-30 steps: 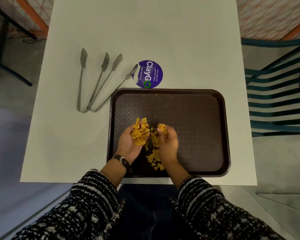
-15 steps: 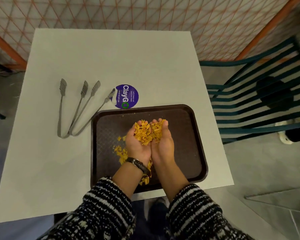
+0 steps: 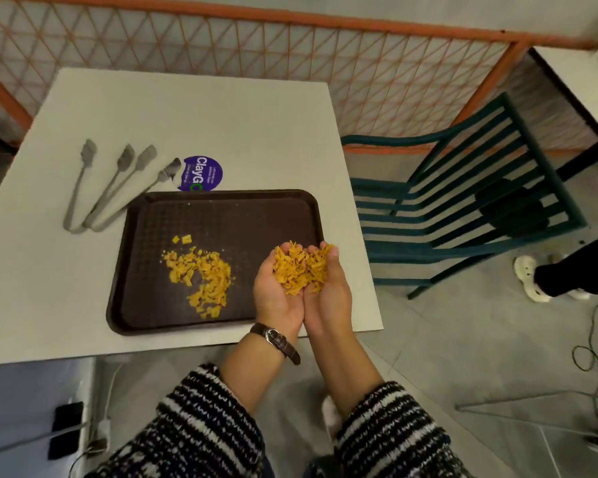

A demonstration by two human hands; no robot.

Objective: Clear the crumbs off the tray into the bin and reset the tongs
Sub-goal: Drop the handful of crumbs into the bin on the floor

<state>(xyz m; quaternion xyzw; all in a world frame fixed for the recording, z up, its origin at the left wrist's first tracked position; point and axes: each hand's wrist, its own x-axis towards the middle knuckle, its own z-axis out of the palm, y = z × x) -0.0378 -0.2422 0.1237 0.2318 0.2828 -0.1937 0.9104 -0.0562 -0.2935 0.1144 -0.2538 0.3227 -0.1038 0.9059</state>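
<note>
A dark brown tray [image 3: 256, 208] lies on the white table [image 3: 194, 125]. A pile of yellow-orange crumbs [image 3: 204, 274] rests on the tray's left half. My left hand [image 3: 277, 301] and my right hand [image 3: 328, 298] are cupped together, palms up, over the tray's right edge. They hold a heap of crumbs [image 3: 301, 269] between them. Two pairs of metal tongs [image 3: 114, 191] lie side by side on the table, left of the tray's far corner. No bin is in view.
A purple round sticker [image 3: 204, 172] sits on the table behind the tray. A dark green slatted chair [image 3: 463, 208] stands to the right. An orange mesh fence [image 3: 290, 63] runs behind. Another person's foot in a white shoe [image 3: 529, 277] is at far right. Cables lie on the floor.
My cupped hands lifted a heap of crumbs off the tray and moved right to its right edge. The view turned right, showing more chair and floor.
</note>
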